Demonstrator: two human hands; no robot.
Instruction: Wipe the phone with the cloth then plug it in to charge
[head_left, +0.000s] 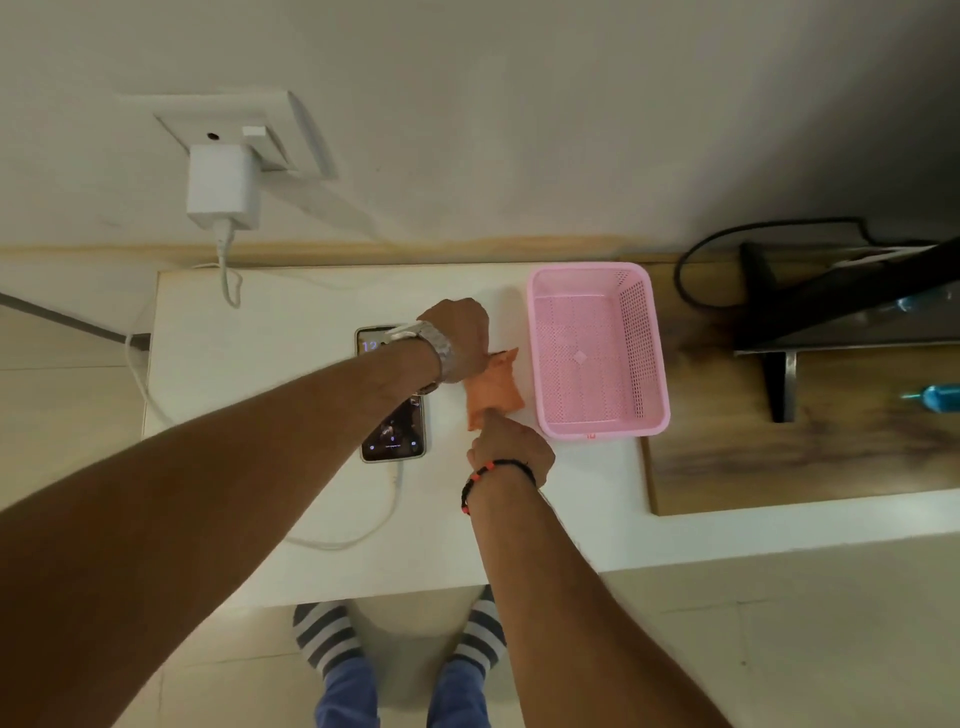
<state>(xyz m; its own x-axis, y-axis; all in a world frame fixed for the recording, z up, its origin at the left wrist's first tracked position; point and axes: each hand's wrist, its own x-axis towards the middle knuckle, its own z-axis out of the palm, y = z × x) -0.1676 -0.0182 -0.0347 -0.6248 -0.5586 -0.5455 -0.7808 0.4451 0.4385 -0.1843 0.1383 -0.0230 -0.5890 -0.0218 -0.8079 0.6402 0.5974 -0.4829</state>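
Note:
The phone (397, 434) lies face up on the white table (260, 364), screen lit, with a white cable (363, 535) running from its near end. My left forearm crosses over the phone's middle. An orange cloth (496, 387) lies between the phone and the pink basket. My left hand (460, 327) holds the cloth's far end, fingers closed and turned down. My right hand (511, 449) pinches the cloth's near end. A white charger (223, 187) sits in the wall socket (260, 135), its cable hanging to the table.
An empty pink plastic basket (597, 426) stands right of the cloth. Further right, a wooden surface (779, 457) holds a black stand with a black cable and a blue object. The wall rises just behind the table. My feet in striped socks show below the table's front edge.

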